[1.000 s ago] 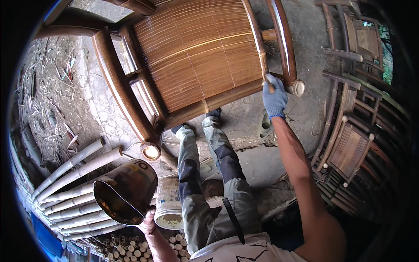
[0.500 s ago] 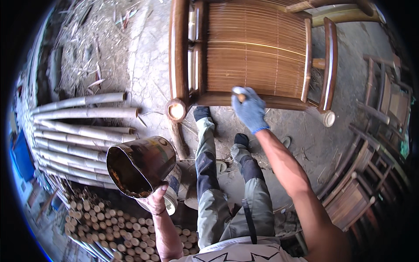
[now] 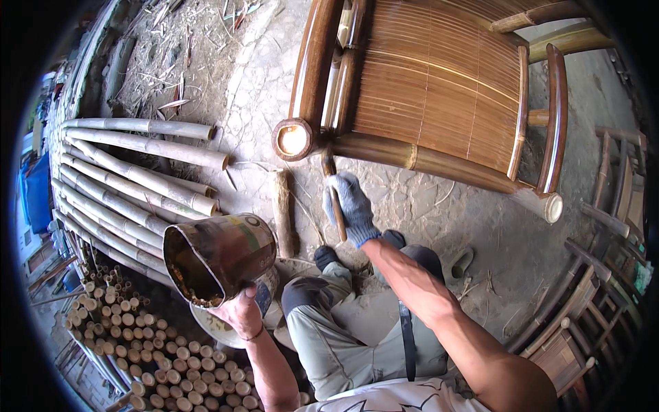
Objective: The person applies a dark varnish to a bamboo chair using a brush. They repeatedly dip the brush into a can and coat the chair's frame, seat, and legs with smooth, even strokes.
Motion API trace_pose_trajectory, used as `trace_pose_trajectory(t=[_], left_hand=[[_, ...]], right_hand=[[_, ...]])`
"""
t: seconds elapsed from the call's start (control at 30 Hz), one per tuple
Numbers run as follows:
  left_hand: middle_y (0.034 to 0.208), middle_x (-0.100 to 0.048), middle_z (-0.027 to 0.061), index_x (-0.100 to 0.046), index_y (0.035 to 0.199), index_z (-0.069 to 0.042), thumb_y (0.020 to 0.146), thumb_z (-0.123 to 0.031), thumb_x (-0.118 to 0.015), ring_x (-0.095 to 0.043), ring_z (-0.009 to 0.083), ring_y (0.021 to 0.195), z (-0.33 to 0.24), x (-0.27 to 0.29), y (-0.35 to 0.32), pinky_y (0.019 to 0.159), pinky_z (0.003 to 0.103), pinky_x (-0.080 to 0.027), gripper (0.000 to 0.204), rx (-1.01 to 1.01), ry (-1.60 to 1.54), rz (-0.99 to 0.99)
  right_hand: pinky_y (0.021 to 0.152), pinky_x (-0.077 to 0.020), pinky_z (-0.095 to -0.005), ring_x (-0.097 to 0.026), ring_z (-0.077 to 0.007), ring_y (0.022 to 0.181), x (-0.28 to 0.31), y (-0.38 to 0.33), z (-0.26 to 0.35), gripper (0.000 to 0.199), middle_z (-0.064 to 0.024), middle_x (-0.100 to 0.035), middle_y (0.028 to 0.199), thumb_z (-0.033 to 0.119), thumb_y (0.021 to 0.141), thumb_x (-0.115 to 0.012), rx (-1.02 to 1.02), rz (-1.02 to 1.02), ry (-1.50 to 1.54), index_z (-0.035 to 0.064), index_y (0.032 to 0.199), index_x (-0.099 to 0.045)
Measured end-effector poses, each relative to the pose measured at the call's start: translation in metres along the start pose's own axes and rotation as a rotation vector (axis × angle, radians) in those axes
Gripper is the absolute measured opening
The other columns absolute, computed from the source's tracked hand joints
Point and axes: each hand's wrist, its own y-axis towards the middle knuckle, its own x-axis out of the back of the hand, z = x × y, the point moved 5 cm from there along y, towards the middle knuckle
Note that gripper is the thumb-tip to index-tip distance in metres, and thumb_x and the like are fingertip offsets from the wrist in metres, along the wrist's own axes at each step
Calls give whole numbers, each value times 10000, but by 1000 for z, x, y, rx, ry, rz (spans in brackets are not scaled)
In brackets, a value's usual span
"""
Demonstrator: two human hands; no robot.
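My bare left hand [image 3: 240,316] grips a dented, worn tin can [image 3: 233,250] from below. The can is tipped to the left, and dark brown liquid shows inside its mouth. In a grey-blue knit glove, my right hand [image 3: 351,209] is closed round a slim brush [image 3: 336,206]. The brush's far end meets the lower rail of a glossy brown bamboo seat frame [image 3: 412,156], near its left corner post; its bristles are hard to make out. A slatted bamboo panel [image 3: 439,89] fills that frame.
Pale bamboo poles [image 3: 144,147] lie at the left, above a stack of cut bamboo ends [image 3: 171,371]. A short log [image 3: 281,213] lies by the corner post, and a bucket [image 3: 220,326] stands under the can. More bamboo furniture [image 3: 563,350] stands at right. A slipper [image 3: 461,262] lies on the floor.
My right hand has moved with the brush from the panel's lower edge to the left corner of the frame. My knees are now bent. The can stays in my left hand.
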Motion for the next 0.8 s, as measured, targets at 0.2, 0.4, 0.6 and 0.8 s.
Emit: trace_pose_trajectory(t=[0.2,0.4,0.6,0.8], left_hand=[[1234,-592,102,-436,1384,13,566,-355,-979,-586,223,1111,69,-20,12,984,358,-472,1048,75,-155,52],[1193,-611,70,-473,1334,-3,572,-268,-977,-601,183,1076,136,-25,36,951,323,-487,951,-2,-187,44],[1271,-565,93,-434,1358,-14,564,-167,-960,-574,214,1157,176,-22,56,1023,347,-466,964,-68,-277,-43],[1263,-572,78,-452,1353,-23,600,-190,-948,-563,209,1165,209,-36,68,1031,348,-444,917,-82,-348,-60]], right_hand=[[847,-554,-406,-644,-329,1014,-4,-13,19,371,-109,-639,1122,69,801,-691,1154,186,-1524,159,1160,-659],[747,-585,-355,-709,-274,907,-84,-47,130,326,-61,-725,1078,120,787,-734,1631,568,-1432,157,1111,-725],[871,-548,-396,-656,-277,1028,-121,-107,135,308,-84,-687,1094,78,750,-775,1930,322,-1430,156,1046,-741],[1057,-381,-494,-389,-280,1273,-45,2,1,319,-18,-515,1288,226,802,-719,1954,25,-1964,332,1103,-716]])
